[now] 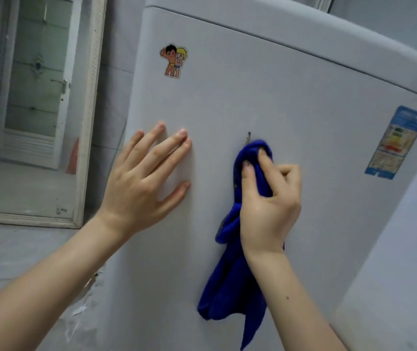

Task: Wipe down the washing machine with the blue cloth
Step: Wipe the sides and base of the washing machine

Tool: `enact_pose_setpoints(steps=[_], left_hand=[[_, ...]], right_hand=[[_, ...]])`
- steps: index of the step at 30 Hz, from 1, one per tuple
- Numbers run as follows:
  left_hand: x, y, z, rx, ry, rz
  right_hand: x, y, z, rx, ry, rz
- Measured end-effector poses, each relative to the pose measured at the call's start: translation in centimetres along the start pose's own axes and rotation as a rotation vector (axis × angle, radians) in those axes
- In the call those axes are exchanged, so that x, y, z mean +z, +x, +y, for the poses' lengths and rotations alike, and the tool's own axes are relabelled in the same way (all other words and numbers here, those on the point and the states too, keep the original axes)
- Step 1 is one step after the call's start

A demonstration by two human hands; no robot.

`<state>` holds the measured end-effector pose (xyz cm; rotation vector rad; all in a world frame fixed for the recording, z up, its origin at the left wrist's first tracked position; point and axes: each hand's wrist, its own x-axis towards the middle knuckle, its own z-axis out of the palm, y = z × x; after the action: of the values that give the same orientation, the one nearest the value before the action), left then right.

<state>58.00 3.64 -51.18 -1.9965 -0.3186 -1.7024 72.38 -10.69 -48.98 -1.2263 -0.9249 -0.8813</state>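
The white washing machine (278,102) fills most of the head view, its front panel facing me. My right hand (269,206) is shut on the blue cloth (230,287), pressing its bunched top end against the panel just below a small dark mark (248,138). The rest of the cloth hangs loose under my wrist. My left hand (149,178) lies flat on the panel to the left, fingers spread, holding nothing.
A cartoon sticker (174,60) sits high on the panel and a blue energy label (396,143) at its right edge. Left of the machine leans a framed mirror (38,110) reflecting a door. The floor (12,252) is grey concrete. A pale wall (405,249) stands on the right.
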Motion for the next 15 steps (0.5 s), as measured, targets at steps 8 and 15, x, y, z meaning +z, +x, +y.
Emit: enact_pose_setpoints(steps=[8,15], left_hand=[[0.1,0.4,0.3,0.008,-0.005,0.012],[0.3,0.2,0.0,0.01,0.001,0.017]], right_hand=[[-1.8,-8.4,2.3,0.122,-0.038,-0.105],[2.1,1.5,-2.1,0.028,0.015,0.027]])
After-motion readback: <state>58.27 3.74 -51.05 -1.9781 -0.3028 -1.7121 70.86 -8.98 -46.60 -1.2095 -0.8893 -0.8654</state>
